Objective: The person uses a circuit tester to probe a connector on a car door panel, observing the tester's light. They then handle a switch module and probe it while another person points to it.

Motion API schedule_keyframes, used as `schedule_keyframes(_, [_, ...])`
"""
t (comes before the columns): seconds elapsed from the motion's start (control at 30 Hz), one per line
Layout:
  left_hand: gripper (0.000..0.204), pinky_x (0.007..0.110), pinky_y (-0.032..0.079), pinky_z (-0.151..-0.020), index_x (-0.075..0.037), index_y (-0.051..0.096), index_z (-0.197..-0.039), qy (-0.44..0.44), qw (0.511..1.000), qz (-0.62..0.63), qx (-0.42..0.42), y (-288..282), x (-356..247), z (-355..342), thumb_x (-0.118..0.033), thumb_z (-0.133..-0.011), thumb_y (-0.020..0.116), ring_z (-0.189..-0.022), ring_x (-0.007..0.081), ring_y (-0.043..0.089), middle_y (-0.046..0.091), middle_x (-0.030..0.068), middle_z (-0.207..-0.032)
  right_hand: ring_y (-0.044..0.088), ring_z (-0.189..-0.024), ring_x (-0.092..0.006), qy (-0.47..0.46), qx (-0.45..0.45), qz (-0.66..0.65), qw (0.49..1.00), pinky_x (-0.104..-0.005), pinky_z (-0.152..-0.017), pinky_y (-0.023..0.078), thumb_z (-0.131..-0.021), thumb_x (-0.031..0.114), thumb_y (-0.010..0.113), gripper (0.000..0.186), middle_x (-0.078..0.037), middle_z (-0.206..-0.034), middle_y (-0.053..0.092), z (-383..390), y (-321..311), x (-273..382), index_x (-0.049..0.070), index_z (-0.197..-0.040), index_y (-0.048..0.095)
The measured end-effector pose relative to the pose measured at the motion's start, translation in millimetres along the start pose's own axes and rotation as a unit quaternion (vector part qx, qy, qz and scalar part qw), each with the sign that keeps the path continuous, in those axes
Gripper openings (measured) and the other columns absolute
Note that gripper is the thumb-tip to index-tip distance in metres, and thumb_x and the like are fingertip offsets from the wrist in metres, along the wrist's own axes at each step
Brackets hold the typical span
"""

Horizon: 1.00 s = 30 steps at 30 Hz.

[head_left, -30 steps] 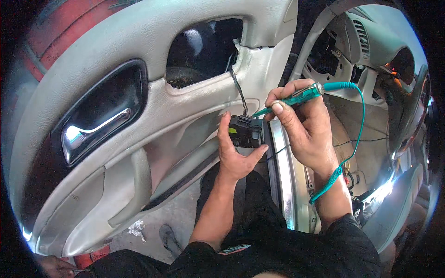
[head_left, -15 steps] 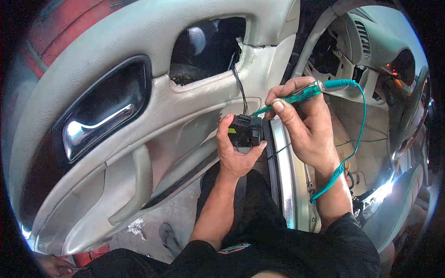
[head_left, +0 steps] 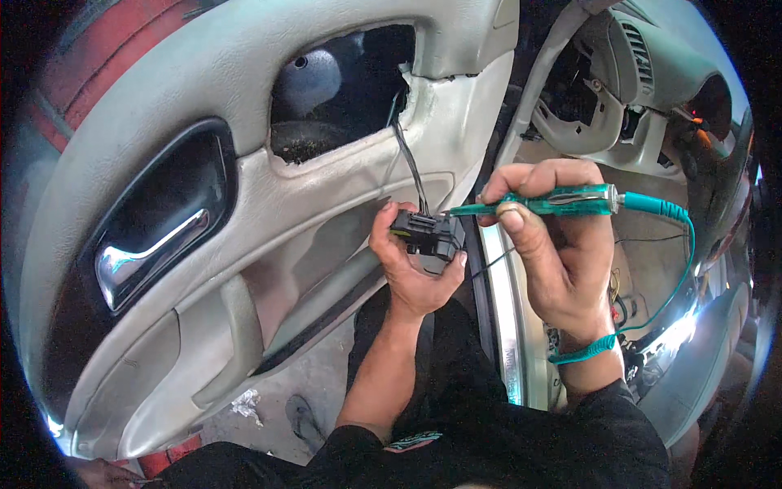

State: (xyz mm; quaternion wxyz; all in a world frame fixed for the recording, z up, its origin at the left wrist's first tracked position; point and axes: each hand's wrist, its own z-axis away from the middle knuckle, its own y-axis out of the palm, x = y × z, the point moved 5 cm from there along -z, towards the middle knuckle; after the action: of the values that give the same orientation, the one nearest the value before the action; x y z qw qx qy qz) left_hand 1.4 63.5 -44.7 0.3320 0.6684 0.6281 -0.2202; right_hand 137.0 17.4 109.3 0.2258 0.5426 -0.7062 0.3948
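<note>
Black plastic makes up the block-shaped electrical part [head_left: 429,236] that I watch from the head view, and it sits between the fingers and thumb of the left hand [head_left: 415,287]. That hand grips it from below: the thumb presses up on its right end, the fingers reach along its left end, and the palm lies nearer to me than the part does. From its upper side a bundle of dark wires [head_left: 412,169] climbs to the ragged edge of a large opening [head_left: 350,98] in the pale door panel [head_left: 208,69].

On the right, I see the right hand [head_left: 574,273] pinching a translucent teal test probe [head_left: 562,201] between thumb and fingers. The probe lies almost level, its tip pointing left at the upper right corner of the part, close to where the wires enter; I cannot tell whether it touches. The right hand itself is apart from the part, just beside it. A teal cord [head_left: 599,346] leaves the probe's back end, loops down and lies coiled across the right wrist. Farther left, I make out a chrome door lever [head_left: 167,243] in its dark recess.
</note>
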Motion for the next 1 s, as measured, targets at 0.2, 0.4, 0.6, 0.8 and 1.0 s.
schedule_keyframes(0.2, [0.104,0.040,0.037,-0.101,-0.010,0.012,-0.145,0.026,0.999,0.016,0.029,3.0,1.9,-4.4,-0.014,-0.068,0.081,-0.116,0.0247,0.046,0.042,0.0161,-0.128,0.059,-0.091,-0.0167,0.002,0.011,-0.010,1.000,-0.0311,-0.082,0.052,-0.095,0.007,0.060,0.026,-0.016,-0.103,0.059,3.0,4.0,-4.3,0.004,-0.111,0.040])
schedule_keyframes(0.4, [0.103,0.043,0.036,-0.103,-0.010,0.013,-0.145,0.035,0.998,0.039,0.030,1.3,3.6,-4.7,-0.008,-0.065,0.078,-0.118,0.0276,0.045,0.041,0.0183,-0.128,0.059,-0.089,-0.0163,0.001,0.023,0.015,1.000,-0.0307,-0.083,0.051,-0.095,0.005,0.060,0.026,-0.016,-0.103,0.059,-0.1,6.4,-5.1,0.005,-0.111,0.040])
schedule_keyframes(0.6, [0.102,0.044,0.035,-0.104,-0.010,0.015,-0.144,0.030,0.998,0.046,0.020,1.6,7.1,-3.6,-0.004,-0.062,0.077,-0.117,0.0288,0.045,0.041,0.0187,-0.126,0.059,-0.089,-0.0164,0.007,0.032,0.020,0.999,-0.0304,-0.083,0.051,-0.094,0.004,0.060,0.027,-0.016,-0.104,0.058,0.4,8.6,-9.7,0.005,-0.111,0.039])
schedule_keyframes(0.8, [0.102,0.044,0.036,-0.104,-0.010,0.015,-0.144,0.027,0.998,0.035,0.035,3.0,5.0,-4.5,-0.003,-0.063,0.077,-0.118,0.0287,0.045,0.039,0.0192,-0.128,0.060,-0.087,-0.0168,0.009,0.026,0.029,0.999,-0.0308,-0.082,0.052,-0.095,0.009,0.061,0.026,-0.016,-0.101,0.059,-0.8,7.1,-12.4,0.004,-0.110,0.040])
schedule_keyframes(1.0, [0.106,0.043,0.036,-0.104,-0.010,0.013,-0.145,0.018,0.998,0.011,0.052,1.6,7.2,-5.6,-0.001,-0.063,0.078,-0.120,0.0286,0.044,0.037,0.0198,-0.131,0.060,-0.086,-0.0173,0.014,0.030,0.035,0.999,-0.0311,-0.080,0.052,-0.095,0.011,0.061,0.026,-0.016,-0.100,0.060,-2.4,10.0,-16.8,0.003,-0.108,0.040])
